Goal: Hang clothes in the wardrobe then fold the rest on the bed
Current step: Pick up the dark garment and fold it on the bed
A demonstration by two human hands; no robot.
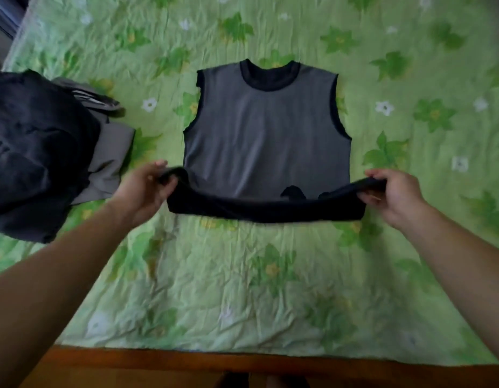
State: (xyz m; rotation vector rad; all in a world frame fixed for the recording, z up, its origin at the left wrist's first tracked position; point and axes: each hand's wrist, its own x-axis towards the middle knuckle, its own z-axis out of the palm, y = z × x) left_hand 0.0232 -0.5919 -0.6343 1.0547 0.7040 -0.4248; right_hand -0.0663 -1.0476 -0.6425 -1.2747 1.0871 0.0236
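covering wooden bed (242, 366), green floral sheet (231, 284)

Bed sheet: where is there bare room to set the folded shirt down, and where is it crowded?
Bare sheet right of the grey shirt, and a wide strip between its lifted hem and the wooden bed edge. Crowded on the left: the clothes pile lies close beside the left hand.

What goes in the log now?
step: folding | left hand: grips hem | right hand: grips hem | shirt: on bed
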